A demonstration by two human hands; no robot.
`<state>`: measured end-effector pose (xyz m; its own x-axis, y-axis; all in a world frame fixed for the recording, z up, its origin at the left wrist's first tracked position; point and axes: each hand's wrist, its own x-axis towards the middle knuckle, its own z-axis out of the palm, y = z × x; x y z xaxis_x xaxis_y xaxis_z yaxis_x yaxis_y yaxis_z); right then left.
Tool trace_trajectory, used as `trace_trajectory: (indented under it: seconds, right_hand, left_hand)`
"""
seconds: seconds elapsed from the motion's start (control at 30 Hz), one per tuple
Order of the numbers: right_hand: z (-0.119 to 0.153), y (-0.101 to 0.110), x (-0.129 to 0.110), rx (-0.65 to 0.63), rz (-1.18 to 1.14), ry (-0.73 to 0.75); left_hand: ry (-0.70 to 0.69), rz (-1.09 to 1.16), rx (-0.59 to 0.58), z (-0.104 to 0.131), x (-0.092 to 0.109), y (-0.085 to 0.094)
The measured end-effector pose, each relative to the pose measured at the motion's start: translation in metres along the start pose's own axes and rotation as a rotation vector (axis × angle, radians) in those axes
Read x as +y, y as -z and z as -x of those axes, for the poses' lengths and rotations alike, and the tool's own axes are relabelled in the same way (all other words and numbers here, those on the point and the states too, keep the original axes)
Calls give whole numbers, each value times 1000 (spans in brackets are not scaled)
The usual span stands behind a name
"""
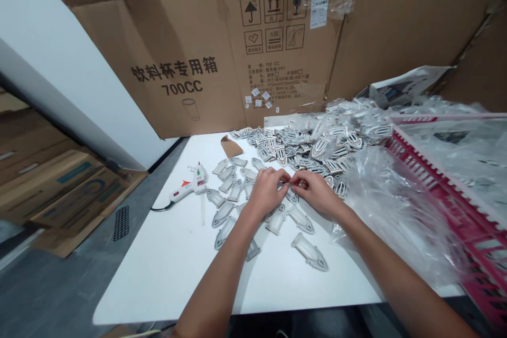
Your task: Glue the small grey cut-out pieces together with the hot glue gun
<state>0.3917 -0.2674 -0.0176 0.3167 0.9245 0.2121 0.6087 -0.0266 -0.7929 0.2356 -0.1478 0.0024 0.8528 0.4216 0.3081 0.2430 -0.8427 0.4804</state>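
Note:
Over the middle of the white table [166, 269], my left hand [270, 188] and my right hand [312, 189] meet with fingertips pinched together. Whatever lies between the fingertips is too small and hidden to make out. Below and around them are spread several flat grey shield-shaped pieces; one such piece [311, 251] lies apart toward the front. Just beyond my hands rises a pile of similar grey and white pieces [281, 150]. Left of the spread pieces, a white glue gun [189, 186] lies on its side, a clear glue stick [203, 208] beneath it.
A large cardboard box [178, 105] stands along the table's back. Crumpled clear plastic bags [396, 211] cover the right side, beside a magenta plastic basket [439, 206]. A brown scrap [231, 147] lies near the back. Folded cartons [75, 190] rest on the floor at left.

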Motion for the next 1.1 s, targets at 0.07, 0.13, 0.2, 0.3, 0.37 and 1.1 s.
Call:
trace_trajectory:
  seconds: [0.07,0.13,0.2,0.3,0.37,1.1]
  right_hand:
    - [0,-1,0,2,9,-7]
    - [0,-2,0,10,3,-22]
    - [1,-3,1,33,11,-27]
    - [1,-3,-1,49,74,-10]
    - [2,-3,-4,41,134,5]
    - [17,7,-42,-127,491,-72]
  left_hand:
    - [3,4,-11,0,0,1]
    - [9,13,-13,-1,1,1]
    - [22,22,-7,-1,1,1]
    - [50,32,12,-1,3,0]
    - [69,33,26,-1,5,-1]
    - [117,-85,62,1,8,-7]
